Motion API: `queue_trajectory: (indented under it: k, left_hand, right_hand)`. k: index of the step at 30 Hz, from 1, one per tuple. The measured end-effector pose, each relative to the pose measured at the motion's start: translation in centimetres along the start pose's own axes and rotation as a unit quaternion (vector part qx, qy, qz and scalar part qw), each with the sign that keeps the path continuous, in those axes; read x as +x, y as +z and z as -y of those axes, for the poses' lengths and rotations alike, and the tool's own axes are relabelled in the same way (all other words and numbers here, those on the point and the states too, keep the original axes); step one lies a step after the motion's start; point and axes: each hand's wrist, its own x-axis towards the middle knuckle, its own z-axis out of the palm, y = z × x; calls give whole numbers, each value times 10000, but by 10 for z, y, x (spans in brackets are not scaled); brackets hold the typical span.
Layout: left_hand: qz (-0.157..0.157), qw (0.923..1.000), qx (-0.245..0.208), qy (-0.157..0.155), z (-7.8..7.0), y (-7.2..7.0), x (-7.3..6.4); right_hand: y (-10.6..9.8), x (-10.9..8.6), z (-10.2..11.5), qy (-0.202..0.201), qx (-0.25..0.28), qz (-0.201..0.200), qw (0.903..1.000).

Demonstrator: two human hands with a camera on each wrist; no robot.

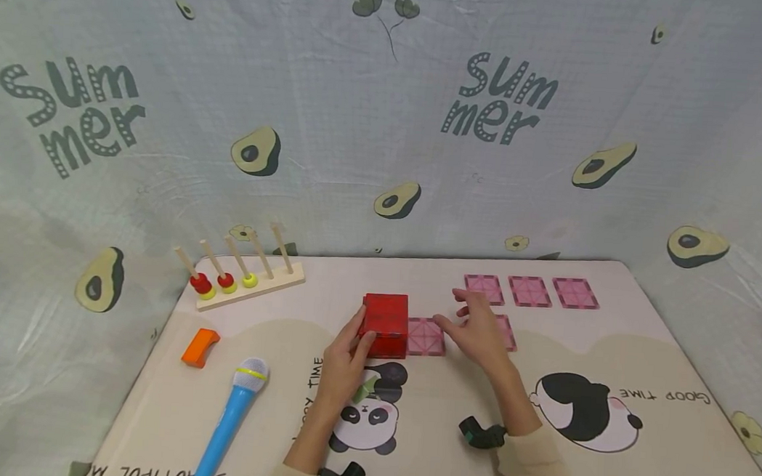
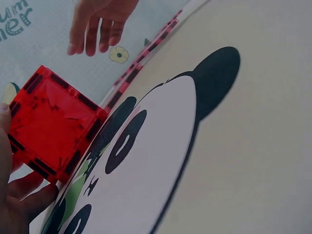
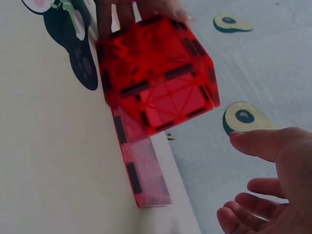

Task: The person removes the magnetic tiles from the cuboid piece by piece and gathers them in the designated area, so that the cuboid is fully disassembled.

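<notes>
A translucent red cube of magnetic tiles [image 1: 386,313] stands on the table, its dark edge magnets plain in the left wrist view. My left hand [image 1: 343,363] holds the cube at its left side, thumb toward the front. Against the cube's right side lies a flat pink magnetic tile [image 1: 426,339]. My right hand [image 1: 482,337] is raised to the right of that tile, thumb and fingers apart, with nothing between them. Behind this hand, another pink tile [image 1: 506,333] is partly hidden. In the right wrist view, a gap separates the right hand [image 3: 287,180] from the cube [image 3: 146,53].
Three pink tiles [image 1: 530,291] lie in a row at the back right. To the left are a wooden peg stacker [image 1: 273,281] with red and yellow rings, an orange block [image 1: 199,348] and a blue toy microphone [image 1: 228,421]. A printed curtain [image 1: 336,119] hangs behind the table.
</notes>
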Motion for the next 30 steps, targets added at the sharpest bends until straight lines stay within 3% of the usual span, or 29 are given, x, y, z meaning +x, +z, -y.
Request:
queue_trajectory:
  k: [16,30]
  left_hand:
    - [-21,10000,55,50,-1,-1,0]
    - [-31,10000,4,70,-1,0,-1]
  right_hand:
    - [22,9,-9,120,-624,1375,9885]
    - [23,9,-11,-45,-768,1615,9839]
